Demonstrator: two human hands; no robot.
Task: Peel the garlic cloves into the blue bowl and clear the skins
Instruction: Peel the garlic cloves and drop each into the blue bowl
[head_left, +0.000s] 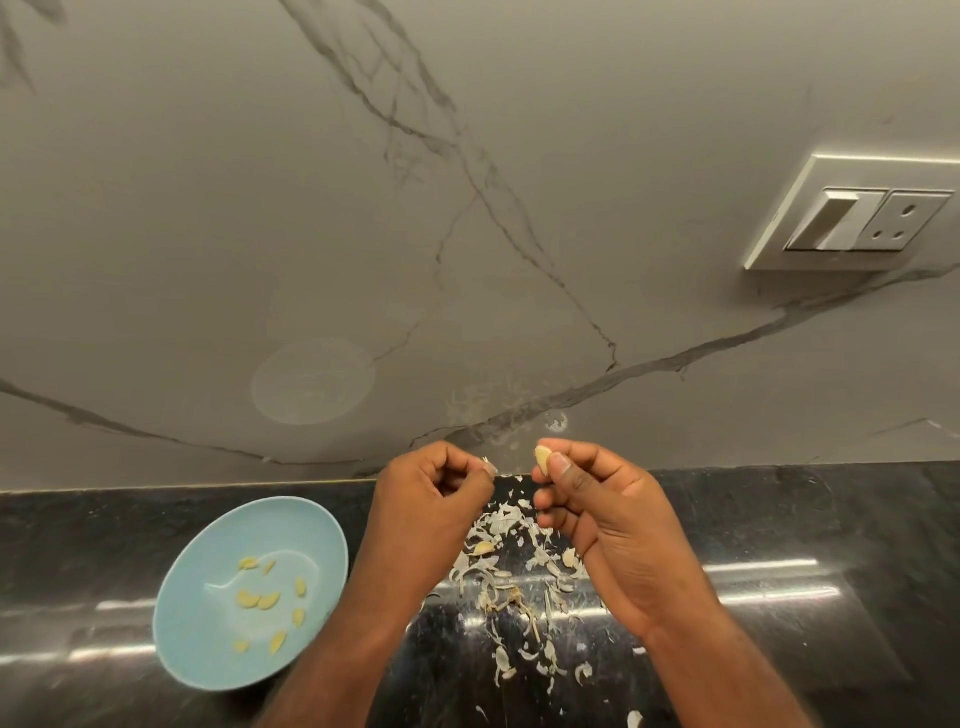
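My right hand (592, 514) pinches a pale yellow peeled garlic clove (543, 460) between thumb and fingers, raised above the counter. My left hand (436, 499) is just left of it, fingertips closed on a small white scrap of garlic skin (487, 462). Below and between my hands a heap of papery garlic skins (511, 582) lies scattered on the black counter, with another clove (484, 548) among them. The blue bowl (208, 623) sits to the left of my left forearm and holds several peeled cloves (258, 600).
The black polished counter (831, 545) meets a grey marble backsplash (363, 234) right behind my hands. A white switch and socket plate (857, 218) is on the wall at the upper right. Loose skins trail toward the counter's near edge (540, 660).
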